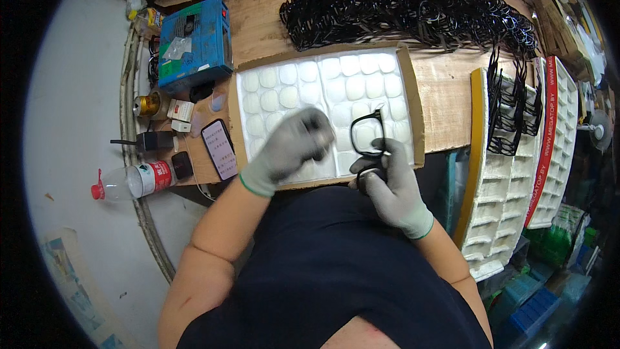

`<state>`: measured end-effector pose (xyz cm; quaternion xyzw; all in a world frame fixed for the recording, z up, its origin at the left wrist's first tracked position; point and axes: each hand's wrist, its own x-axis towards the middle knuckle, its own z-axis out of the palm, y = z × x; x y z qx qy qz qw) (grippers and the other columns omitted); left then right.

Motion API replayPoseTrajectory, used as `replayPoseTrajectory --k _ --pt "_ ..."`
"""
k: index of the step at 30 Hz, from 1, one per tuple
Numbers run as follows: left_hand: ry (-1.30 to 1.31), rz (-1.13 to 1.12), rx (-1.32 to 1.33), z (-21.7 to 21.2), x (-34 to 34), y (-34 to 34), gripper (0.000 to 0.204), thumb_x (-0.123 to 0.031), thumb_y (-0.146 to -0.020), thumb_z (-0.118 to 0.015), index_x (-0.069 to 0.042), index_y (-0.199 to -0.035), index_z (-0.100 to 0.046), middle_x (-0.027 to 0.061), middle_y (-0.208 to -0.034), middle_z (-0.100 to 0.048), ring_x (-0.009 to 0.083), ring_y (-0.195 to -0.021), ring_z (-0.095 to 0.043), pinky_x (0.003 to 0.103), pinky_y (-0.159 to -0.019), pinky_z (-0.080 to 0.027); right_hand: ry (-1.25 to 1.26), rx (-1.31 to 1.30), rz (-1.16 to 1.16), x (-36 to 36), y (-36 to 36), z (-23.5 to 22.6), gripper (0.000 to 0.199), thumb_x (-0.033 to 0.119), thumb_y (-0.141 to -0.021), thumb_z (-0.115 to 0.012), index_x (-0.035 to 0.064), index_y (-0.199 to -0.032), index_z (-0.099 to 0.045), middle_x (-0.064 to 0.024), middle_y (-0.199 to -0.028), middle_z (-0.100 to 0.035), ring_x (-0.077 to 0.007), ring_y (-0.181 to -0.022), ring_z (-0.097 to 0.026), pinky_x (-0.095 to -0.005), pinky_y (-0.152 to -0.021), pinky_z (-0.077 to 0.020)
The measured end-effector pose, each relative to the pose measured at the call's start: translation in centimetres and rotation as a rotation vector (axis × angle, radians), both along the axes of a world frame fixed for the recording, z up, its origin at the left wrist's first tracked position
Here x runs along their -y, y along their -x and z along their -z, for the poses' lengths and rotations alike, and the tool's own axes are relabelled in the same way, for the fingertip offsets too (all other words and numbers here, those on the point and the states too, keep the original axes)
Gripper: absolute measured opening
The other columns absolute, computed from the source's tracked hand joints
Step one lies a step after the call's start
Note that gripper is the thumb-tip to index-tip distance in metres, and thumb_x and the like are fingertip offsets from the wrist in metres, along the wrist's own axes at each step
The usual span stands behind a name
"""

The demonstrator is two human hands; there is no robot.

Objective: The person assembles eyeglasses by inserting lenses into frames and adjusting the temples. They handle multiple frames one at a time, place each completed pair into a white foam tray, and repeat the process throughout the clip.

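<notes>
Past our shirt [336, 252], our right hand [397, 194] is pinching an eyeglass frame [382, 125], jutting beyond it. Our left hand [294, 145] is curling, hold unclear.

Red-capped plastic bottle [135, 182] lying left of a phone [219, 148], blue machine [208, 45] beyond

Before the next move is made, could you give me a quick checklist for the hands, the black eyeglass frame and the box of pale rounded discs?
1. Black, thick-rimmed eyeglass frame gripped by the grey-gloved right hand: ok.
2. Lens seated in its raised rim: cannot tell; pale discs show behind it.
3. Something held in the grey-gloved left hand: cannot tell; its fingertips are blurred.
4. Pale, rounded discs within reach: ok, in rows beneath both hands.
5. Dark-edged smartphone away from both hands: ok, left of the shallow brown cardboard box.
</notes>
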<state>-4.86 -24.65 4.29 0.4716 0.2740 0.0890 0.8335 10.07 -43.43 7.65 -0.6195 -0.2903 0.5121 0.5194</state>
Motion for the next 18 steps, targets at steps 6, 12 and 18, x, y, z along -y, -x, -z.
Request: replayPoseTrajectory --k 6,12,18 --pt "-0.194 -0.034 -0.094 -2.5 4.7 0.7 0.027 -0.017 -0.091 -0.078 -0.001 -0.101 -0.058 0.0058 -0.086 -0.063 0.0101 -0.076 -0.060 0.024 -0.067 -0.050 -0.105 -0.148 0.013 1.3 1.4 0.4 0.036 0.003 -0.096 -0.057 -0.0056 -0.130 -0.049 -0.0122 -0.106 -0.069 -0.0129 -0.092 -0.067 -0.0297 -0.080 -0.0550" --pt "-0.022 -0.163 -0.016 -3.7 5.9 0.9 0.025 -0.015 -0.092 -0.076 0.000 -0.106 -0.061 0.0045 -0.092 -0.065 0.0105 -0.079 -0.063 0.023 -0.072 -0.053 -0.021 -0.117 -0.065 1.5 0.9 -0.8 0.020 0.013 -0.101 -0.061 -0.0044 -0.110 -0.065 -0.0050 -0.088 -0.070 -0.0084 -0.081 -0.062 -0.0239 -0.074 -0.0506" --pt "-0.023 0.068 -0.016 -4.3 5.4 2.0 0.024 -0.016 -0.093 -0.073 0.002 -0.107 -0.066 0.0031 -0.096 -0.065 0.0096 -0.086 -0.061 0.024 -0.077 -0.051 -0.054 -0.334 -0.195 2.3 0.0 -1.0 0.032 0.017 -0.106 -0.051 -0.0053 -0.122 -0.066 -0.0042 -0.095 -0.070 -0.0081 -0.083 -0.059 -0.0218 -0.076 -0.0480"
